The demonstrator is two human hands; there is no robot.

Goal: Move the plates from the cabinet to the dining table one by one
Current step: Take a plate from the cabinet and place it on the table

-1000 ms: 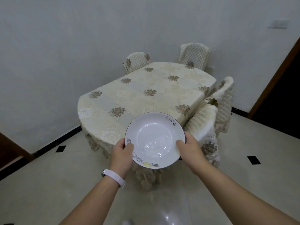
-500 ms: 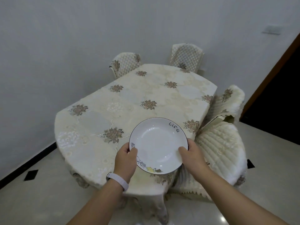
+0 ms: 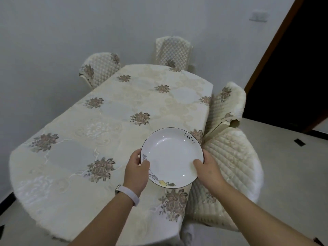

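Observation:
A white deep plate with a dark rim, the word "Life" and a small drawing is held level above the near right part of the dining table. My left hand grips its left rim, thumb on top. My right hand grips its right rim. The table has a cream cloth with brown flower patterns, and no plate lies on it. The cabinet is out of view.
Quilted cream chairs stand around the table: one close at the right, another behind it, two at the far end. A dark doorway opens at the right. White walls run behind and to the left.
The table has come much closer and now lies right under the plate. Both hands kept their grip on the plate throughout.

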